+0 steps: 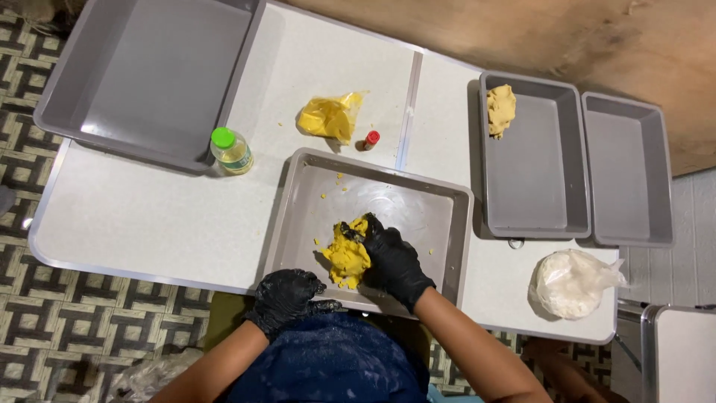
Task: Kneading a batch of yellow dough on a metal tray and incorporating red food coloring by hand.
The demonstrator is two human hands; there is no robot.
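Right hand (394, 263), in a black glove, has its fingers (371, 226) curled and pressed onto a lump of yellow dough (347, 256), gripping its right side. Left hand (287, 295), also black-gloved, rests on the near rim of the tray with fingers bent loosely, closed on nothing; yellow crumbs cling to the glove.

The dough is rough, crumbly and irregular, lying near the front edge of a shallow rectangular metal tray (418, 205) at the bench's near edge, with loose crumbs scattered around it.

Beyond the tray: one crumpled yellow plastic bag (331, 116), one small red-capped bottle (371, 139), one clear bottle of yellowish liquid with a green cap (231, 150).

Grey rectangular tubs, three: a large one (149, 75) at the far-left corner, overhanging the bench; two narrower ones at the right edge, the inner (533, 186) holding a paler dough lump (500, 109), the outer (629, 179) beside it. One clear bag of white powder (570, 283) sits at the near-right corner.

Bench (149, 216): white, speckled, metal-edged, seamed in two. Floor: geometric patterned tile.
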